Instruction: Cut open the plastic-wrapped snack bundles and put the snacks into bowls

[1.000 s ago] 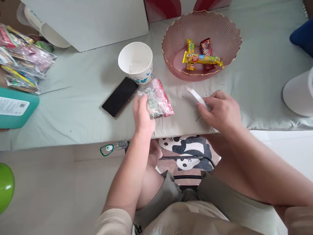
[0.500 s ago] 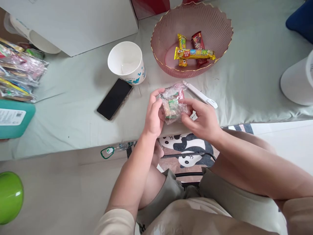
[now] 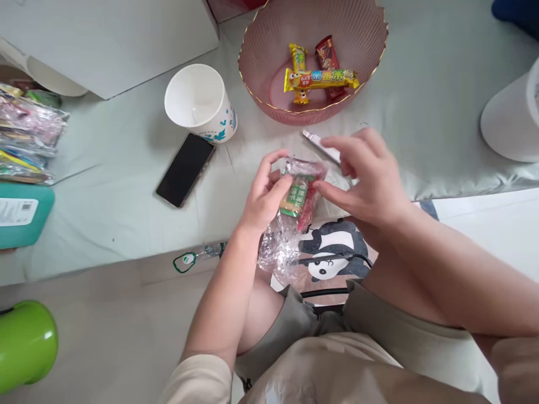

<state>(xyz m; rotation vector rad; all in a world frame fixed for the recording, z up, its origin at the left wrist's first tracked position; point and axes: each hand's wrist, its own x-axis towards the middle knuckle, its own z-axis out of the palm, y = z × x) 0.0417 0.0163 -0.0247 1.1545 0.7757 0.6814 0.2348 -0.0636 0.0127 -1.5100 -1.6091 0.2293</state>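
My left hand (image 3: 263,196) grips a clear plastic bag of snacks (image 3: 295,207) at the table's front edge, the bag's loose end hanging below it. My right hand (image 3: 370,177) pinches the bag's top right side with thumb and forefinger, the other fingers spread. Inside the bag I see green and red wrapped snacks. Behind my right hand lies a white clip-like stick (image 3: 322,147), partly hidden. Farther back stands a pink ribbed bowl (image 3: 261,62) with yellow and red snack bars (image 3: 320,78) in it.
A white paper cup (image 3: 200,104) and a black phone (image 3: 185,168) lie left of my hands on the pale green cloth (image 3: 126,185). More snack bags (image 3: 25,134) and a teal box (image 3: 23,213) are at the left. A white round object (image 3: 511,118) stands right.
The bag went from lying on the table under my left hand to being held by both hands near the table edge. My right hand left the white stick. The view shifted.
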